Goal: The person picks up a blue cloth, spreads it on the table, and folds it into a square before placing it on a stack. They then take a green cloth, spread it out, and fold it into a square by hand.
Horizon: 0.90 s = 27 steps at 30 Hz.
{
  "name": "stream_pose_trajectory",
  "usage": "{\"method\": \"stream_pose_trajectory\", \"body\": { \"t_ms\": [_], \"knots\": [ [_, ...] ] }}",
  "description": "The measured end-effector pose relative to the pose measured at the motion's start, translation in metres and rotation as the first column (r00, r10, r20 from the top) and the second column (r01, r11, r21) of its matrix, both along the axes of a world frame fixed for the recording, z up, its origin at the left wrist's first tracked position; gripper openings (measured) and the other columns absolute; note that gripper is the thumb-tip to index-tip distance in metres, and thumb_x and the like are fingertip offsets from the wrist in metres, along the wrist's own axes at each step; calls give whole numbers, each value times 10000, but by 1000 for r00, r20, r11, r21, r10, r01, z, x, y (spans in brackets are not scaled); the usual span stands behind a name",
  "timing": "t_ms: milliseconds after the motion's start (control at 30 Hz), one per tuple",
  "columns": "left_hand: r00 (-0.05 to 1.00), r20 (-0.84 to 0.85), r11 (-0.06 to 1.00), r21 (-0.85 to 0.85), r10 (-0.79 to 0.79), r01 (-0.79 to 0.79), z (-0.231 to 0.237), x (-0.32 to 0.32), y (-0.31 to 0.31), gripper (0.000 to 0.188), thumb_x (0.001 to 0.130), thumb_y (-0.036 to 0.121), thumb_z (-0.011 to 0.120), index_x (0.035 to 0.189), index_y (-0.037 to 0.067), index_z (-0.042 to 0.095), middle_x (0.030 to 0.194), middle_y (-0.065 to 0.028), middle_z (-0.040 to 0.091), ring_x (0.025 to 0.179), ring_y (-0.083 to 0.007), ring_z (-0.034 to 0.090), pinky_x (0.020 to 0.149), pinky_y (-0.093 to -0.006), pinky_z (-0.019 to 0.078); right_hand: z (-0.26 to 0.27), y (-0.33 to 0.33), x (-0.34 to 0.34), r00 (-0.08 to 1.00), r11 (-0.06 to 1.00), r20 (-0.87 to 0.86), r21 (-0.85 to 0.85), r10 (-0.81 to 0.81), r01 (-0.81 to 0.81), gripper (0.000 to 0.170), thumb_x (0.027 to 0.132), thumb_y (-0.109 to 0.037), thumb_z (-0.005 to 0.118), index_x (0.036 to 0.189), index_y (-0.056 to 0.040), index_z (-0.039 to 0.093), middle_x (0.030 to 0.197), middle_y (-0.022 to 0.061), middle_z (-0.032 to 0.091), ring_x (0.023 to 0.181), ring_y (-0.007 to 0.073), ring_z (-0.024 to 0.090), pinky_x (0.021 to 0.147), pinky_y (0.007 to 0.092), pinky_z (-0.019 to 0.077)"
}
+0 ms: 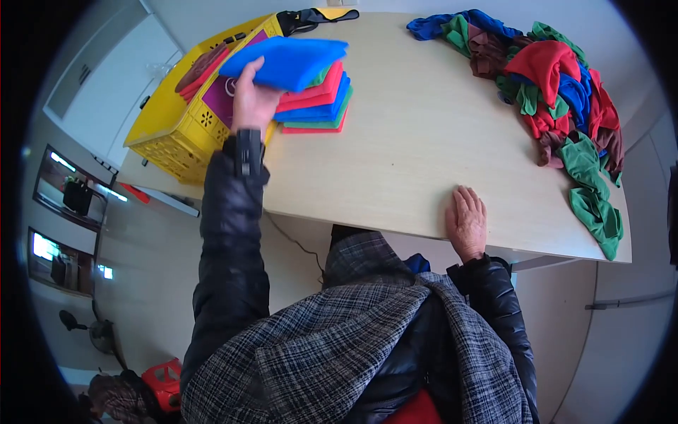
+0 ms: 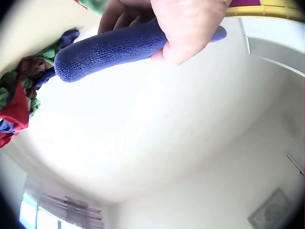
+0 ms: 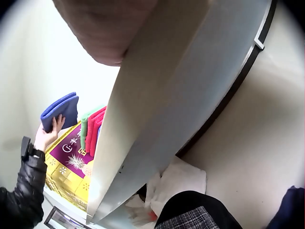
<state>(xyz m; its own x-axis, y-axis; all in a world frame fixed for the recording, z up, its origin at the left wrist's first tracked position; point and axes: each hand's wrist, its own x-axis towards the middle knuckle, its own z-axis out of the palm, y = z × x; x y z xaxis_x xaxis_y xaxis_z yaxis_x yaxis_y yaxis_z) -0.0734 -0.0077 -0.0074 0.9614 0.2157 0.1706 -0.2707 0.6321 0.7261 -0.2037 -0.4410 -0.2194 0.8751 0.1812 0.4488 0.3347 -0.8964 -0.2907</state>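
My left hand [image 1: 256, 102] grips a folded blue towel [image 1: 289, 62] by its edge, thumb on one face and fingers beneath. In the left wrist view the blue towel [image 2: 109, 51] shows its rounded fold and terry surface. Below and beside it stands a stack of folded towels [image 1: 318, 113] in red, blue and green, at the side of a yellow crate [image 1: 180, 145]. My right hand [image 1: 467, 222] rests flat on the table [image 1: 395, 166] near its front edge, fingers straight, holding nothing.
A loose heap of crumpled red, green, blue and brown cloths [image 1: 547, 85] lies along the table's right side. Folded reddish cloths [image 1: 201, 71] sit inside the crate. A black strap [image 1: 311, 19] lies at the crate's far end.
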Motion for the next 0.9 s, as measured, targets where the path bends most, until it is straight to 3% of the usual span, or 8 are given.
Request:
{"method": "stream_pose_trajectory", "body": {
  "t_ms": [67,200,233,267,400,700,833,900],
  "knots": [
    [997,73,999,-38,-33,36,4,54,18,437,897,152,703,1286,44,536,1289,-130,608,1227,-293,562,1075,-505,448,3,1,0,1000,1000,-20,4,-13,13,441,912,-182,594,1313,-2,566,1401,177,550,1363,357,448,1146,466,334],
    [999,55,990,-141,-2,10,-28,132,36,390,904,143,688,1255,46,549,1288,-132,607,1229,-307,564,1054,-532,466,3,2,0,998,999,-60,17,-26,27,462,904,-209,600,1310,9,568,1424,174,530,1381,354,426,1157,476,317],
    [998,-59,980,-197,16,-27,-45,145,40,378,909,132,679,1251,39,547,1290,-138,603,1238,-316,560,1061,-541,467,3,2,1,997,999,-75,20,-27,28,472,902,-222,603,1310,13,569,1435,173,521,1390,354,415,1162,480,309],
    [985,-172,966,-248,29,-72,-47,146,35,367,914,121,670,1248,32,545,1292,-143,600,1248,-326,556,1067,-551,467,3,1,1,997,999,-72,18,-29,31,472,902,-222,603,1310,13,569,1435,173,521,1390,354,415,1162,480,309],
    [947,-317,953,-271,48,-139,-57,135,31,374,922,106,658,1264,21,532,1298,-152,591,1266,-333,549,1091,-544,459,1,0,2,996,999,-81,21,-33,35,484,894,-221,606,1315,13,562,1435,173,521,1394,350,412,1161,478,310],
    [962,-274,958,-269,17,-94,-48,116,30,381,930,99,651,1278,12,523,1330,-162,575,1298,-328,533,1103,-525,458,3,0,-1,996,999,-73,13,-50,51,464,902,-201,598,1313,8,556,1420,178,535,1385,353,427,1148,474,328],
    [920,-391,956,-263,17,-130,-45,107,24,412,931,93,655,1306,0,512,1358,-176,567,1304,-341,525,1107,-538,450,6,3,-1,999,999,-33,43,-29,30,444,887,-182,605,1285,13,567,1396,187,544,1360,361,442,1128,474,346],
    [931,-315,939,-338,-182,69,-50,103,33,439,958,116,629,1348,-29,488,1397,-185,551,1309,-346,514,1149,-511,409,8,3,-2,999,998,42,68,-10,7,407,854,-141,618,1228,16,588,1337,199,571,1291,378,495,1081,475,396]
  ]
}}
